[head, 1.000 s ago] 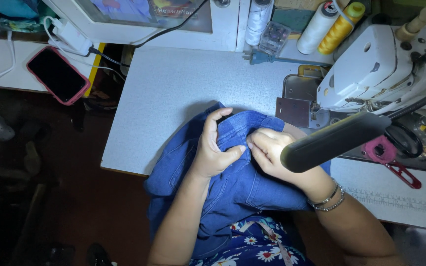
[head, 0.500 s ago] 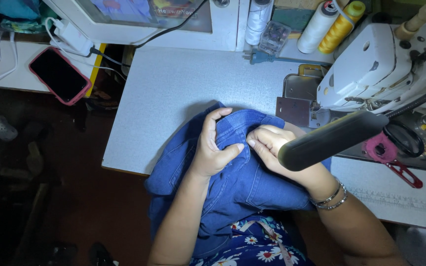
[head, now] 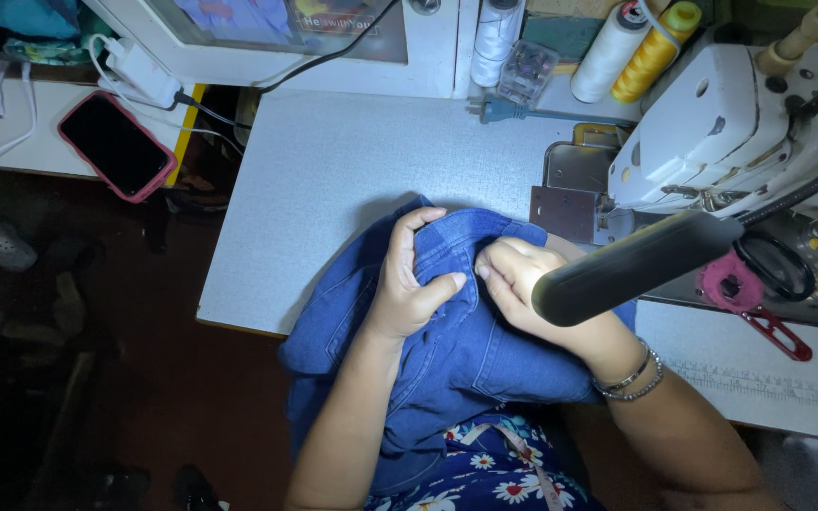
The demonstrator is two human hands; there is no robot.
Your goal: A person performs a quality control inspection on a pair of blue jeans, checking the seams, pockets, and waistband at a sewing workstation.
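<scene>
A blue denim garment (head: 466, 369) is bunched at the near edge of the white sewing table (head: 333, 180) and spills onto my lap. My left hand (head: 411, 279) grips a fold of the denim near its top, thumb pointing right. My right hand (head: 513, 279) pinches the same fold just to the right; its fingertips almost touch the left thumb. A black lamp head (head: 631, 265) hides part of my right wrist, which wears thin bracelets (head: 631, 378).
A white sewing machine (head: 740, 132) stands at the right with its metal plate (head: 570, 194) just beyond the denim. Thread cones (head: 636, 47) and a white spool (head: 496, 33) stand behind. Pink-handled scissors (head: 759, 293) lie right. A pink-cased phone (head: 115, 144) and charger (head: 139, 71) lie left.
Both hands keep their hold on the denim fold; the fingers shift only slightly and the garment stays in place.
</scene>
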